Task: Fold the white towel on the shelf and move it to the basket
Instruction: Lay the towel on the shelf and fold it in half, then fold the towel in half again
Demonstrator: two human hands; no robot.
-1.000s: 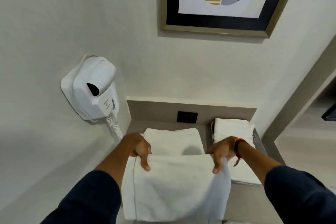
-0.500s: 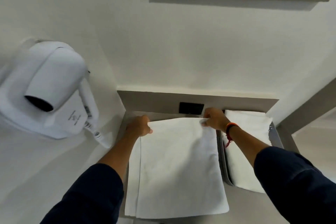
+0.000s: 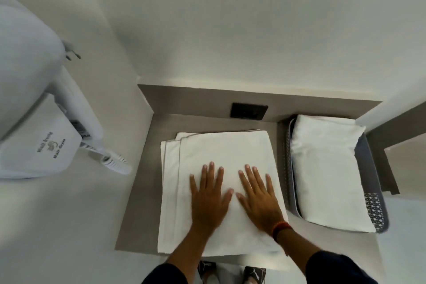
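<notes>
A white towel (image 3: 221, 152) lies folded in layers on the grey shelf (image 3: 140, 203), its stepped edges showing at the left. My left hand (image 3: 208, 198) and my right hand (image 3: 259, 198) rest flat on its near half, side by side, palms down and fingers spread, holding nothing. The grey perforated basket (image 3: 374, 210) stands to the right of the towel, touching the shelf's back corner. It holds another folded white towel (image 3: 327, 168).
A white wall-mounted hair dryer (image 3: 43, 127) with a coiled cord (image 3: 113, 161) juts out at the left. A black socket plate (image 3: 249, 110) sits on the shelf's back panel. The wall rises behind; a grey ledge (image 3: 389, 136) lies right of the basket.
Both hands carried the towel's near edge to the back, let go, and came back to lie flat on its near half. The view has tilted down and closer.
</notes>
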